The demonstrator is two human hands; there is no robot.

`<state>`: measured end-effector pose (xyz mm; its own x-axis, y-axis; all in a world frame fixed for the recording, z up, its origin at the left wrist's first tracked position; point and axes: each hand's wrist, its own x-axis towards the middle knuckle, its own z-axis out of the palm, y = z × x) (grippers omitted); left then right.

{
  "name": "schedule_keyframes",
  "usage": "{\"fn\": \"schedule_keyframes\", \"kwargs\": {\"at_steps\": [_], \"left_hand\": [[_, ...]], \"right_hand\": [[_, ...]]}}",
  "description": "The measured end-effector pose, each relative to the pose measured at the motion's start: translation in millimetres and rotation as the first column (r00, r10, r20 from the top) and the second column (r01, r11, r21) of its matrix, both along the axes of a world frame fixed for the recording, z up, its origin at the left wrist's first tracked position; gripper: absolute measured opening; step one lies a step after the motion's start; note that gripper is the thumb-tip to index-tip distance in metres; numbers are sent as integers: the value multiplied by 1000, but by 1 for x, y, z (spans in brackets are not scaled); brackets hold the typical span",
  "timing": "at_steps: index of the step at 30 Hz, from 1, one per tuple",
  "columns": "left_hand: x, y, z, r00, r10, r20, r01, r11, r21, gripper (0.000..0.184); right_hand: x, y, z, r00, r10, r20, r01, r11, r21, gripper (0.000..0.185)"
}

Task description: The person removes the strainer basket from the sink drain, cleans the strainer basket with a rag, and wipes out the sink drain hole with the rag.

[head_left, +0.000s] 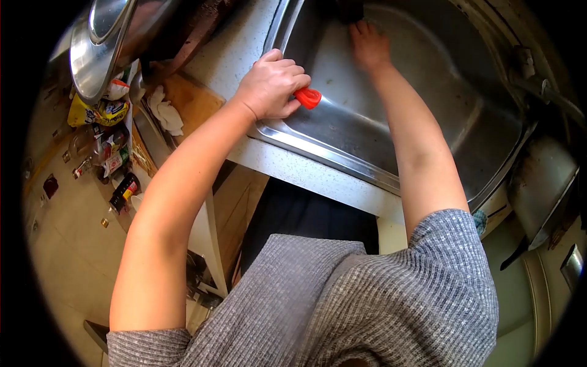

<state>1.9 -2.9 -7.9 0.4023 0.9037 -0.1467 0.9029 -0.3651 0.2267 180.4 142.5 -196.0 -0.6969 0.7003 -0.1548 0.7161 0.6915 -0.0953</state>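
Note:
My left hand is closed at the near left rim of a stainless steel sink. A bright red piece, perhaps the end of a plastic handle, sticks out from under its fingers; the rest is hidden. My right hand reaches to the far side of the basin, its fingers curled beside a dark object at the top edge of the view. What that object is, I cannot make out. The basin floor looks wet, with small specks on it.
A speckled white counter borders the sink. Metal pot lids and a wooden board are on the left, with bottles and packets beyond. At right stands a pan with a dark handle, near a faucet.

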Motion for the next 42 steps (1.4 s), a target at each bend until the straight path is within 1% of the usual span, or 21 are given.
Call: {"fn": "schedule_keyframes", "kwargs": {"at_steps": [3,6,8,9,12,14,15,18,21,23,24,26,28,31,34,37,39,41,42], "left_hand": [[1,0,1,1000,1,-10,-1,1000,-10,11],[1,0,1,1000,0,-16,0,1000,-22,14],[1,1,3,999,-8,-44,5,998,-63,20],[1,1,3,999,-10,-45,7,998,-64,19],[1,1,4,998,-11,-54,7,997,-72,18],[2,2,5,998,-8,-63,3,997,-80,18],[2,1,5,998,-9,-62,4,997,-74,18],[1,1,2,999,-4,-41,3,999,-38,16],[0,0,0,1000,5,8,-5,1000,12,12],[0,-1,0,1000,11,26,-11,1000,21,12],[0,0,0,1000,6,18,-6,1000,-5,14],[-1,0,2,1000,1,-1,-1,999,-55,19],[0,-1,2,1000,8,-10,-9,998,-63,20],[0,0,4,1000,4,-21,-5,997,-78,20],[-1,-1,3,1000,5,-16,-6,998,-67,20],[0,0,3,1000,-5,-26,3,998,-62,20],[0,0,2,1000,-8,-28,7,999,-40,17],[-1,-1,1,1000,-4,-9,4,1000,6,13],[1,-2,0,1000,-2,-6,2,1000,-7,15]], "right_hand": [[9,3,-3,985,73,-157,-59,994,90,36],[10,8,4,995,-77,-60,68,989,-134,35],[13,5,13,991,-59,-122,46,993,-109,38],[14,4,15,987,-51,-153,36,995,-96,40],[8,-3,-4,953,124,-276,-134,991,-18,43],[2,-10,-16,946,88,-311,-82,996,33,35],[-2,-13,-14,942,71,-329,-55,997,59,32],[-12,-16,0,977,-23,-214,8,997,-72,32],[-9,-18,26,999,24,-48,-30,992,-124,32],[21,-24,12,968,116,-223,-147,981,-128,32],[40,-27,3,937,161,-309,-207,971,-121,32],[80,-33,-2,916,113,-385,-174,976,-128,29],[115,-43,11,918,86,-386,-108,994,-34,26],[147,-51,31,993,65,-100,-73,993,-87,28],[134,-57,48,995,22,-94,-26,999,-45,32],[84,-59,26,956,107,-274,-148,980,-133,38],[44,-61,17,920,154,-359,-188,980,-59,46],[22,-58,10,957,112,-268,-146,983,-112,51],[21,-58,9,972,91,-214,-122,983,-134,54]]}}
